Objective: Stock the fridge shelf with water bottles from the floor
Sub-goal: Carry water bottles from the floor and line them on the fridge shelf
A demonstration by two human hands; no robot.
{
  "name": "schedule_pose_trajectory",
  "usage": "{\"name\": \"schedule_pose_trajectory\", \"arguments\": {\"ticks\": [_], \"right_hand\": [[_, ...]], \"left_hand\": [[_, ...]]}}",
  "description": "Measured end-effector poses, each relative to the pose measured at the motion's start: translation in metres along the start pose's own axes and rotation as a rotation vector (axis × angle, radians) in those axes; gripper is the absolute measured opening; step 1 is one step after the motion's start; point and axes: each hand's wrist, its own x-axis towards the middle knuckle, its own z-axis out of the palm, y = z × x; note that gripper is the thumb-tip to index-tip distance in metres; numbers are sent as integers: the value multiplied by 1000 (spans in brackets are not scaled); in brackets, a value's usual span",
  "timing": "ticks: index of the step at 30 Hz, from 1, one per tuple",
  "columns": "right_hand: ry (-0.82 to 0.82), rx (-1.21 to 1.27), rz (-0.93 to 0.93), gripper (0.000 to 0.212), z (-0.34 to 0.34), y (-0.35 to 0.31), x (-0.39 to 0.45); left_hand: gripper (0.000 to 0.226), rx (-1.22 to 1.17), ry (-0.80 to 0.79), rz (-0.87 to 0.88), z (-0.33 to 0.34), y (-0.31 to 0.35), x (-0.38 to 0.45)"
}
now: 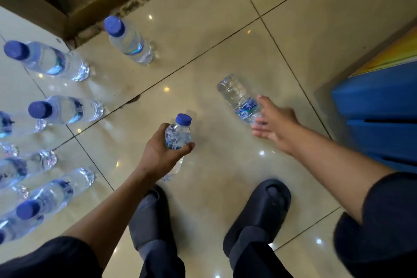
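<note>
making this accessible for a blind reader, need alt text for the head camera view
Seen from above, a person's left hand grips a blue-capped water bottle while the open right hand reaches a bottle lying on its side on the glossy tiled floor. More bottles stand at left; dark slippers show below.

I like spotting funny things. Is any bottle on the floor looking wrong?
Yes. One bottle near the right hand lies on its side on the floor, while the other loose bottles stand upright. No spill shows.
</note>
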Motion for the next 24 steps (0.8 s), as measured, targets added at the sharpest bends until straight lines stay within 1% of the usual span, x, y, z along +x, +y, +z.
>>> {"name": "schedule_pose_trajectory", "arguments": {"ticks": [1,3,6,8,12,16,21,24], "right_hand": [[-23,114,105,51,7,4,-2],[-73,321,259,63,20,10,-2],[-142,562,412,81,42,12,6],[-141,691,475,85,55,7,16],[-74,809,488,79,70,-1,36],[27,732,388,68,73,4,45],[274,425,184,58,61,4,54],[327,291,79,56,58,2,61]], "left_hand": [[40,-13,-6,6,-1,6,-1],[38,-28,-9,23,-3,16,-1],[37,-38,-11,50,-6,26,5],[37,-42,-20,66,-7,30,12],[37,-62,-17,88,-8,33,24],[37,-62,-19,90,-10,30,30],[36,-53,-14,61,-15,24,33],[38,-50,-4,37,-18,21,35]]}}
